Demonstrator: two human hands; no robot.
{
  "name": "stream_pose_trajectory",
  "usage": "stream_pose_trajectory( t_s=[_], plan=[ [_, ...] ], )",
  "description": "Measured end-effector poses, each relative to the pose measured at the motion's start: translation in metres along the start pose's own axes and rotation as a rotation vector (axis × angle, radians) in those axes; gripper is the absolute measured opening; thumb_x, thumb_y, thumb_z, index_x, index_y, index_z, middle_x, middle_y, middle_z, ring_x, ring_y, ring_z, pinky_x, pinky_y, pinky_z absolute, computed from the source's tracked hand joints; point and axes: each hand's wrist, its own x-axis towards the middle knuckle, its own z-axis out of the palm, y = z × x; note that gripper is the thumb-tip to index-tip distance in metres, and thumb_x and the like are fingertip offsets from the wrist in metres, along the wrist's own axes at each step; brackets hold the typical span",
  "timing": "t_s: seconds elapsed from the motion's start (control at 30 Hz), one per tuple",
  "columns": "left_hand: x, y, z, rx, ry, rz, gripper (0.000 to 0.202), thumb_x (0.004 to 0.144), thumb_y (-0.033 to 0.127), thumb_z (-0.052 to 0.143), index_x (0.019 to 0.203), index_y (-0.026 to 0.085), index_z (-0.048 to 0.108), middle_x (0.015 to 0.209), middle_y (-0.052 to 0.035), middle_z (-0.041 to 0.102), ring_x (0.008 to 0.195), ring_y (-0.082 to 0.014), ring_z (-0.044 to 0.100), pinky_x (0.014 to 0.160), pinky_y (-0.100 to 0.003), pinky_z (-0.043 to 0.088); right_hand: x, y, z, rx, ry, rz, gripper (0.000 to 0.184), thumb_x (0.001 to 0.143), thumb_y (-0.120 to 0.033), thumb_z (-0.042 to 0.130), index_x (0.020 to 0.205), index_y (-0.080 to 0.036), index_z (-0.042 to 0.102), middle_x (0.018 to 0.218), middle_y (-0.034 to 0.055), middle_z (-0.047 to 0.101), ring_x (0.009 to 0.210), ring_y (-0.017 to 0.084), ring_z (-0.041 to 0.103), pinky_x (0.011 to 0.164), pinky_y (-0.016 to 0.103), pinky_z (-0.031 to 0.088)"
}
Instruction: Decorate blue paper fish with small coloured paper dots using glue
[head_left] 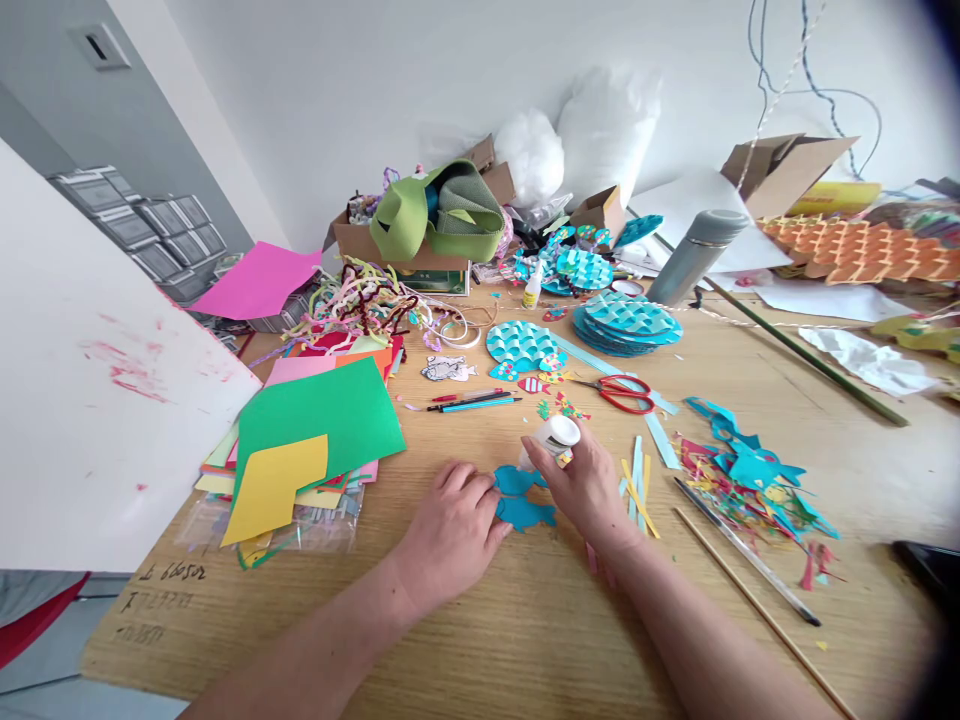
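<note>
Both forearms reach in from the near edge to meet over a blue paper fish (523,500) lying flat on the tabletop (525,620), near the middle. Pressing on the fish's left side, the left hand (450,530) lies palm down with fingers spread, gripping nothing. Closed around a white glue bottle (556,437), the right hand (589,485) holds it tipped over the fish's right edge; whether the nozzle touches the paper cannot be told, since the fingers hide it. Judging from this, gluing is the step in hand: the cut-out is pinned still while glue goes onto it. A next move would call for a light squeeze and a steady left hand so the thin paper does not slide, then a piece to press on. Just right of the right hand lie loose paper strips (637,480), and beyond them a heap of blue and coloured scraps (742,480) with two thin sticks (750,560) nearer. Farther off sit red scissors (626,393), pens (472,402) and scaled blue discs (626,320). To the left, a stack of coloured sheets (315,430) has green and yellow on top.
</note>
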Motion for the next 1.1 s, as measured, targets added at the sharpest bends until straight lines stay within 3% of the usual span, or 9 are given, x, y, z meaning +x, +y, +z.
stream_pose_trajectory(
  t_s=[1.1],
  plan=[
    [-0.0008, -0.0005, 0.0011, 0.011, 0.014, 0.006, 0.020, 0.087, 0.031, 0.056, 0.102, 0.019, 0.060, 0.106, -0.0059, 0.063, 0.108, -0.0226, 0.049, 0.100, -0.042, 0.037, -0.0009, -0.0020, -0.0003, 0.011, -0.016, 0.018, 0.031, 0.082, -0.049, 0.055, 0.072, -0.023, 0.041, 0.058, -0.0044, 0.048, 0.047, 0.011, 0.043, 0.049, 0.024, 0.032]
  ],
)
